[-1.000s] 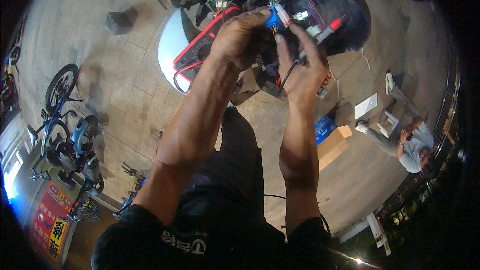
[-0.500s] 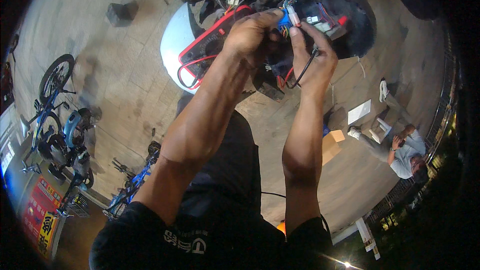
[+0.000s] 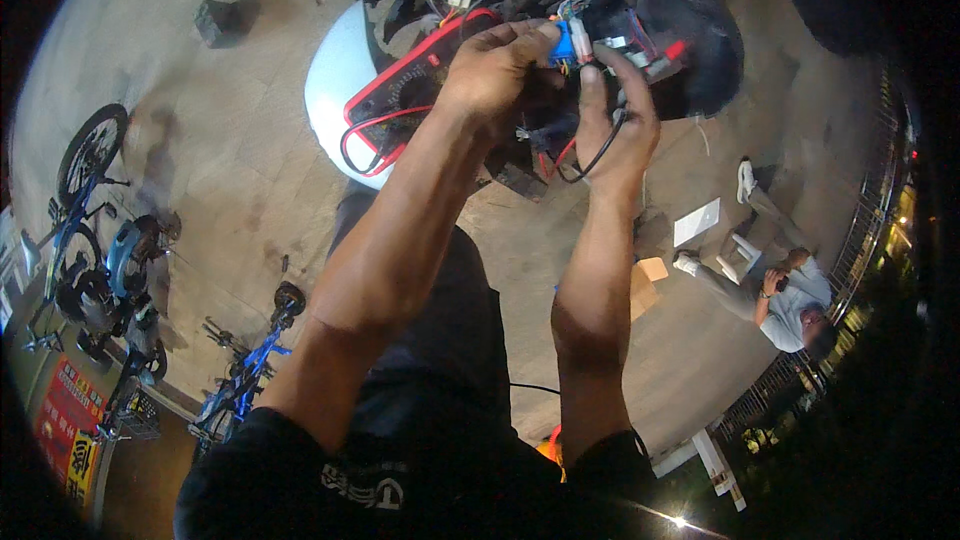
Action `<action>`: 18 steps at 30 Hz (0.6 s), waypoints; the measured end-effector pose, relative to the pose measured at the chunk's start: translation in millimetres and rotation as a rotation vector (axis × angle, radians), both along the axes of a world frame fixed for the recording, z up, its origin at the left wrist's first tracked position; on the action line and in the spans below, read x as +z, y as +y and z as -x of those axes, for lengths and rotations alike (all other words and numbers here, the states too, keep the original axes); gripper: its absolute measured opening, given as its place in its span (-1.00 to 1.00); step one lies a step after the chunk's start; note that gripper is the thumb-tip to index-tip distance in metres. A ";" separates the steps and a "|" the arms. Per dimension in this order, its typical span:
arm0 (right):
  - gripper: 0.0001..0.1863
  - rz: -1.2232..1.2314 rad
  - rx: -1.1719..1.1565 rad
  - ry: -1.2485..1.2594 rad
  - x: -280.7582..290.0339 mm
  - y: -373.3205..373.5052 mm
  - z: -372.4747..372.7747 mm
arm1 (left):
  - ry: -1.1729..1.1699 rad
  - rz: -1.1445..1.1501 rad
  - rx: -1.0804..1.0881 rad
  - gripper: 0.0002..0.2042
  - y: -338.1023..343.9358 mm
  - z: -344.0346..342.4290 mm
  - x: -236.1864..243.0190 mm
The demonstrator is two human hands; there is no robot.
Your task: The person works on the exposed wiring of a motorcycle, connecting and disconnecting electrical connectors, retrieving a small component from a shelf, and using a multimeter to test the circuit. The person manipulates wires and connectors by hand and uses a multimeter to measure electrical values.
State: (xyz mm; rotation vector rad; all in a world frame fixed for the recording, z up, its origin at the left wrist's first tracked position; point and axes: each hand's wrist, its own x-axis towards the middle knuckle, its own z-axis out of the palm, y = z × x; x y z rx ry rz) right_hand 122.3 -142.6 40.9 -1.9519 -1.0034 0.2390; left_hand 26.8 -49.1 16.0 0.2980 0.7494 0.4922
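The left hand is pinching a small blue connector at the open black housing full of wires. The right hand is closing around a black cable just below, beside a red-edged meter.

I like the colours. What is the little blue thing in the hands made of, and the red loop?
The blue connector looks like hard plastic: solid colour, blocky edges, slight shine. The red loop looks like rubbery insulated wire, since it bends in smooth curves. Both are small, so this is a guess.
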 end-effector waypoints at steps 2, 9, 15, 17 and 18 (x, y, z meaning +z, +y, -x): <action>-0.66 -0.046 -0.003 0.035 -0.5 -9.7 4.2 | 0.075 -0.100 0.002 -0.75 -2.0 -0.8 4.3; -0.15 -0.200 -0.032 0.145 -0.7 -39.6 2.8 | 0.358 -0.424 0.082 -0.74 -16.9 0.0 14.1; -0.29 -0.057 0.071 -0.088 3.7 -64.9 -6.6 | 0.407 -0.822 0.154 -0.85 -48.1 15.0 30.3; -0.36 -0.062 0.005 0.174 4.0 -70.7 -4.1 | 0.443 -0.989 0.096 -0.84 -59.9 9.9 35.4; -0.40 -0.050 -0.044 0.332 4.2 -71.3 -2.8 | 0.429 -1.045 0.063 -0.81 -66.4 8.6 38.1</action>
